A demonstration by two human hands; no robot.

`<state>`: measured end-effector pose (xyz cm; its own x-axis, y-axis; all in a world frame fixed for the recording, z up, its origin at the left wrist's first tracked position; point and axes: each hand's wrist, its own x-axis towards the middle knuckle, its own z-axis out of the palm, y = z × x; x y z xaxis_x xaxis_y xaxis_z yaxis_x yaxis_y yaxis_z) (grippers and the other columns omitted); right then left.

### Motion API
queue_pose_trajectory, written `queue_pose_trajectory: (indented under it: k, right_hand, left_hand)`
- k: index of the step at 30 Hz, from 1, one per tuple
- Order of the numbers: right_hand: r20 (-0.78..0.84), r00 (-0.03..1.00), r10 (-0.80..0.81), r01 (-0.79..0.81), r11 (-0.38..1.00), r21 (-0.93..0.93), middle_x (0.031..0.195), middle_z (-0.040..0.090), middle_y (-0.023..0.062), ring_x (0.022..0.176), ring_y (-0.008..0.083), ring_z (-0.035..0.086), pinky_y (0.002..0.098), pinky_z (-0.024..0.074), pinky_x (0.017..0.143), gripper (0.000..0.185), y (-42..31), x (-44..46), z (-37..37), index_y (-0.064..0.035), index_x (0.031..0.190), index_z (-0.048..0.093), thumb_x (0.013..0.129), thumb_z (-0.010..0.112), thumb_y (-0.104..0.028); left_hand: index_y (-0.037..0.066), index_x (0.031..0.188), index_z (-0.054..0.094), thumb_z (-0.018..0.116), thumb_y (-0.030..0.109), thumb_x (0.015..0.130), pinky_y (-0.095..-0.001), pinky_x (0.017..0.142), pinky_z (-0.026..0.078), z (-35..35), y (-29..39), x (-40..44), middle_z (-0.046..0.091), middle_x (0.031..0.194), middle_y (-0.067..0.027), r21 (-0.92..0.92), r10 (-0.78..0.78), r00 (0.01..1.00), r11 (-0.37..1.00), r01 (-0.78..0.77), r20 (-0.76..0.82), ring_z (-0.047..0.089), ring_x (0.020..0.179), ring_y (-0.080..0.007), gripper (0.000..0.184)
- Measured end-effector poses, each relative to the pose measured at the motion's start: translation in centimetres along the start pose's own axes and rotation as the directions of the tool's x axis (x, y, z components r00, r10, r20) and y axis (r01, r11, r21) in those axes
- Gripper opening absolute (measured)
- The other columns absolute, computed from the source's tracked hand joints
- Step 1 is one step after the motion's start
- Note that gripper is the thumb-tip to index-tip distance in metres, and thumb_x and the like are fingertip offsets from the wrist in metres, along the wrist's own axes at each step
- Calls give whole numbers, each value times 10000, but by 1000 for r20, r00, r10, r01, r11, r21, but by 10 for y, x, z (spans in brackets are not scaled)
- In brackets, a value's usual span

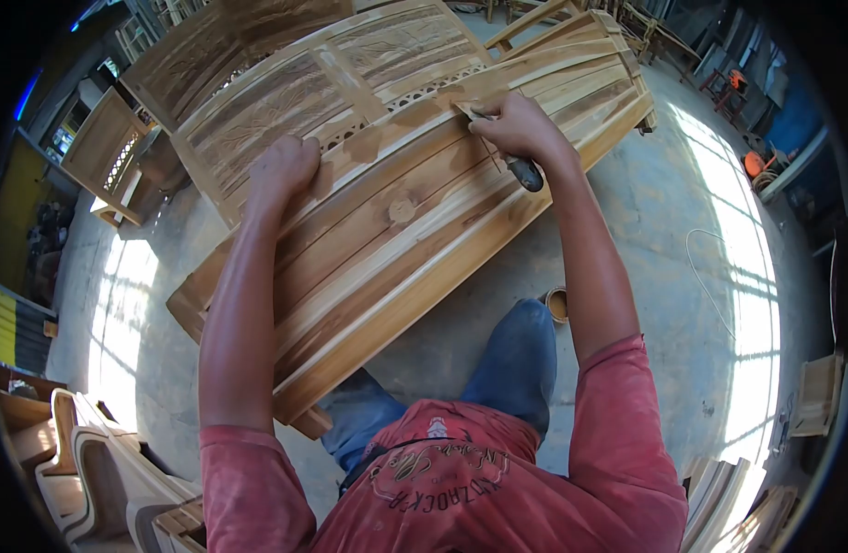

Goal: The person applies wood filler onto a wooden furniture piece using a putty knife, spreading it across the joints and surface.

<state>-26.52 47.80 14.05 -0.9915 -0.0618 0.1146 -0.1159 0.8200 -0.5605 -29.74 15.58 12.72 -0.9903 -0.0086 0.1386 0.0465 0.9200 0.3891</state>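
Note:
A wooden bench (401,214) with a slatted seat and a carved back (267,106) lies across the view in front of me. My left hand (290,166) is closed on the rail where seat and back meet; its fingertips are hidden. Within my right hand (520,127) is a putty knife (527,175) with a dark handle, its blade against the wood near a row of round cut-outs. Darker brown smears (361,146) mark the rail between my hands. By my knee on the floor stands a small tin (557,304) of brown paste.
Another carved panel (184,60) and a small wooden piece with a lattice (111,152) stand behind at the left. Curved wooden parts (97,470) are stacked at lower left. A thin cord (709,276) lies on the concrete floor (626,230) at right.

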Motion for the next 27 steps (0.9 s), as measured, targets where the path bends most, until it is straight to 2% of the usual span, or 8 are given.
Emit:
queue_pose_trajectory:
  k: [1,5,11,16,20,21,25,27]
  right_hand:
    - [-5,1000,-3,3,1000,-5,624,597,198,552,355,512,420,496,607,319,-2,2,-1,49,867,650,818,518,-237]
    - [-224,972,76,-39,986,164,651,596,183,536,313,470,403,484,586,356,-1,25,11,71,804,634,787,537,-271]
    - [-81,987,141,-122,972,202,659,608,165,557,288,501,391,488,601,374,-25,32,37,78,829,634,789,535,-280]
    - [-74,996,45,-40,997,67,672,611,149,583,269,510,382,491,612,381,-17,4,45,75,852,640,794,545,-289]
    - [128,991,48,-59,995,85,717,639,167,620,275,552,398,499,644,402,-17,-11,2,92,875,636,798,540,-290]
    - [119,992,47,-57,995,84,717,639,167,620,275,552,398,499,644,402,-15,-9,0,92,875,636,798,540,-290]
    - [-178,982,69,-35,981,190,732,640,170,619,268,552,388,495,637,372,11,14,9,73,892,648,786,547,-269]
    - [-150,985,83,-52,978,201,733,641,167,619,265,552,384,496,636,371,10,23,8,70,904,651,784,555,-267]
  left_hand:
    - [-85,978,643,386,340,844,-466,854,454,-3,1,-1,652,1048,-266,-5,2,1000,1000,-2,-5,596,965,-435,515]
    - [-81,936,652,395,329,836,-470,841,457,-3,6,-5,660,1014,-263,1,-4,1000,1000,4,-19,600,938,-440,495]
    - [-55,1026,642,364,348,869,-468,893,441,-14,10,-8,640,1121,-242,19,-33,992,999,31,124,585,1028,-421,514]
    - [-84,916,655,402,318,831,-477,832,460,-2,7,-4,667,1001,-259,-24,12,1000,1000,-11,23,601,928,-451,483]
    - [-87,938,651,399,316,833,-479,838,458,-4,7,-6,666,1013,-256,6,-24,1000,1000,24,-10,600,944,-449,487]
    - [-87,938,651,399,316,833,-479,838,458,-7,7,-4,666,1013,-256,5,-17,1000,1000,17,-17,600,944,-449,487]
    - [-78,1058,629,373,342,864,-460,894,450,-8,8,0,645,1112,-239,60,-70,991,996,64,110,594,1013,-418,529]
    - [-78,1058,629,373,342,864,-460,894,451,-9,11,-2,644,1112,-240,54,-74,992,996,69,102,594,1013,-418,529]
